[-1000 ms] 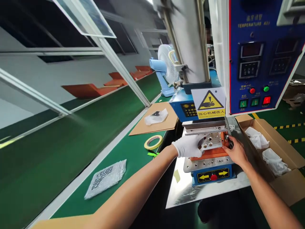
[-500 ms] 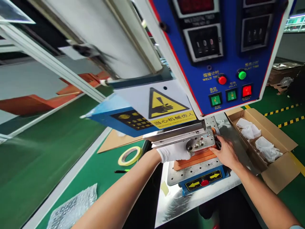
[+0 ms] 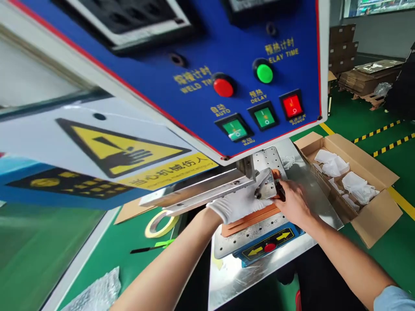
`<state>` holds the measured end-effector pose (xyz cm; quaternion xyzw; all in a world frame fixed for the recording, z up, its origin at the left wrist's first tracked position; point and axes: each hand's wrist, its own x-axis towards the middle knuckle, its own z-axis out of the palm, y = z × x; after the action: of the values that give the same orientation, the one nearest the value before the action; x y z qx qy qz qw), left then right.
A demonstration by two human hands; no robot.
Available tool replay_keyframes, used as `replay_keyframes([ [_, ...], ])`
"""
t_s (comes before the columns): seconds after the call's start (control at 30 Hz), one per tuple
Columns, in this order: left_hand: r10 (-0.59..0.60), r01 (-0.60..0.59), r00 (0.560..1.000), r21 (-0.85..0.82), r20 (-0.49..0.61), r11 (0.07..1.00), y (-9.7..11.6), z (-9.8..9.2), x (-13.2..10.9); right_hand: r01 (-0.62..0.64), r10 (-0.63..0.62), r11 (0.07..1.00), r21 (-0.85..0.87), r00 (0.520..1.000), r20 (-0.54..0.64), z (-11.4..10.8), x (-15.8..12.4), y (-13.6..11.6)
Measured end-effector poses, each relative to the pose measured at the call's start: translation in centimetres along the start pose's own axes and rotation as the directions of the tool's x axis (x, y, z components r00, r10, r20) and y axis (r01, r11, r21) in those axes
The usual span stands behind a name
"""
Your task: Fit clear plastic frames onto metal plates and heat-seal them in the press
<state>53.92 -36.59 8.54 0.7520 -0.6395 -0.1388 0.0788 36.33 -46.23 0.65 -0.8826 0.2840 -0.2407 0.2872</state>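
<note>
My left hand [image 3: 238, 205], in a white glove, reaches beneath the metal press head [image 3: 266, 183]; its fingertips are hidden there. My right hand [image 3: 295, 201] is bare, at the right end of that head. Thumb and fingers are closed around a small dark part whose kind I cannot make out. Below both hands an orange-brown block [image 3: 249, 219] lies on the drilled metal base plate [image 3: 223, 248]. In front of the plate is a red button [image 3: 270, 247] between two yellow arrows.
A blue control panel [image 3: 201, 108] hangs close above. An open carton [image 3: 372, 226] with white-wrapped items stands to the right. On the green table at left are yellow tape [image 3: 151, 229], a black-and-green tool [image 3: 144, 249] and bubble wrap [image 3: 100, 289].
My view has moved closer to the control panel, which now fills more of the picture. Both hands stay at the press head, with little visible change in their hold.
</note>
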Motion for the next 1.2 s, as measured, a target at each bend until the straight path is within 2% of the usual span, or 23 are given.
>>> replay_keyframes([
  [0.13, 0.013, -0.014, 0.999, 0.032, 0.032, 0.999, -1.2, 1.0, -0.3, 0.008, -0.008, 1.0, 0.03, 1.0, 0.008, 0.1, 0.0, -0.3],
  [0.27, 0.038, -0.038, 0.999, 0.029, -0.005, 0.999, -1.0, 1.7, -0.2, 0.0, 0.001, 0.995, 0.096, 1.0, -0.003, 0.3, 0.0, 0.0],
  [0.47, 0.01, -0.011, 1.0, 0.026, 0.024, 1.0, -1.0, 1.7, -0.3, -0.037, 0.036, 0.981, 0.189, 0.999, 0.009, 0.3, 0.1, 1.4],
  [0.6, -0.001, 0.0, 0.999, 0.047, 0.032, 0.999, -1.0, 1.8, -0.3, 0.073, -0.072, 0.962, 0.265, 0.997, -0.015, 0.3, 0.3, 1.7],
  [0.73, 0.003, -0.004, 1.0, 0.033, 0.03, 0.999, -0.8, 1.8, -0.2, 0.165, -0.17, 0.95, 0.264, 0.985, -0.002, 0.2, 0.7, 1.3],
  [0.97, -0.035, 0.036, 0.999, -0.006, 0.027, 0.999, -0.2, 1.8, 0.0, 0.045, -0.049, 0.964, 0.263, 0.999, 0.011, -0.1, 0.2, 0.6],
  [1.1, 0.02, -0.023, 0.998, -0.065, -0.057, 0.998, 0.0, 1.8, 0.3, 0.073, -0.072, 0.957, 0.28, 0.997, -0.017, -0.2, 0.1, 1.0],
  [1.2, -0.01, -0.006, 0.99, -0.112, -0.141, 0.994, 0.6, 1.8, 0.7, 0.104, -0.107, 0.955, 0.278, 0.994, -0.004, -0.5, 0.3, 1.2],
])
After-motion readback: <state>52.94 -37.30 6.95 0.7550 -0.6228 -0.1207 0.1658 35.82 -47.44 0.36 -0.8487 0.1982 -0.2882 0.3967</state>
